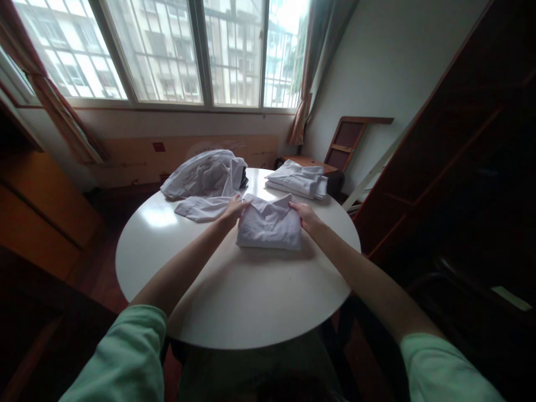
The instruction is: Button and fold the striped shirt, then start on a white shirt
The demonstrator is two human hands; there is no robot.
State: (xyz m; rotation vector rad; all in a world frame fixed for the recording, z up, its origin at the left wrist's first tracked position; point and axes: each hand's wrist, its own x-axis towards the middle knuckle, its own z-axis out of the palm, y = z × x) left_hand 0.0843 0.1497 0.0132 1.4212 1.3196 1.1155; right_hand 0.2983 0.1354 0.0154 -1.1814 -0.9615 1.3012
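In the head view, the left hand (235, 207) and the right hand (307, 216) are well apart, each with its fingers pinched on the folded white shirt (270, 226); the left hand grips its upper left corner, the right hand its upper right corner, with the collar (270, 204) between them on the far edge; the placket with its small buttons faces up in the middle. The folded white shirt is over the white round tabletop (251, 301), a little beyond its middle; whether its near edge rests on the surface or hangs just above it, I cannot tell. Behind the left hand lies a loose heap of white clothes (205, 173), rumpled, with one flap (203, 208) spread toward the hand and a dark striped piece (244, 178) showing at its right side; behind the right hand, near the far right edge, sits a stack of folded white clothes (297, 178), apart from the heap. Light green sleeves (129, 352) cover the upper arms; beyond the tabletop, a long cardboard box (154, 159) stands against the wall under a barred window (167, 50); a wooden chair (345, 142) is at the far right, and an orange-brown cabinet (42, 206) stands on the left.
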